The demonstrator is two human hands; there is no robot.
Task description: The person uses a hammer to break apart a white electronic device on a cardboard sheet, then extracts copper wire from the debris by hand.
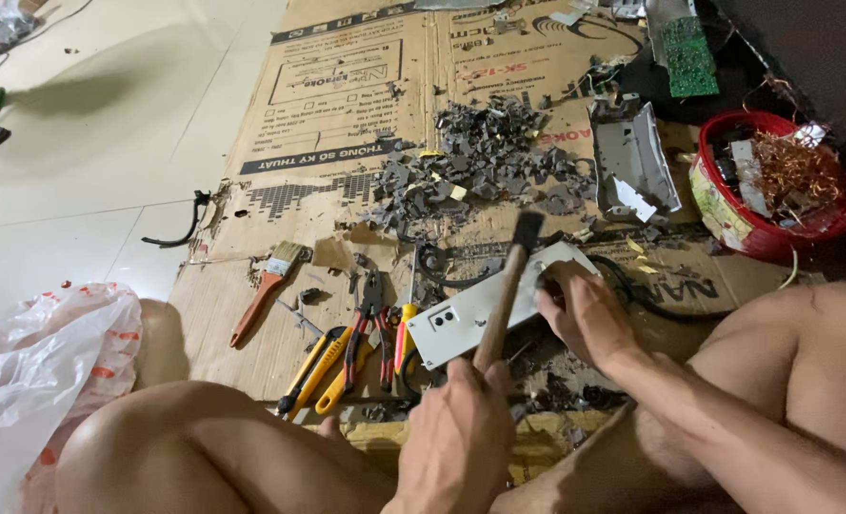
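Note:
My left hand point(456, 428) is shut around the wooden handle of a hammer point(506, 290). Its dark head is raised above a white metal box point(461, 319) lying on the cardboard point(347, 114). My right hand point(585, 314) presses on the right end of that box, fingers curled over its edge. The box's near face shows small sockets. Dark debris lies under and around it, between my bare knees.
A pile of dark grey fragments point(480, 162) lies beyond the box. A grey plastic housing point(632, 157), a green circuit board point(686, 55) and a red bowl point(775, 238) with copper wire sit at right. Pliers point(370, 324), yellow knives point(318, 366), a paintbrush point(266, 286) and a plastic bag point(42, 362) lie left.

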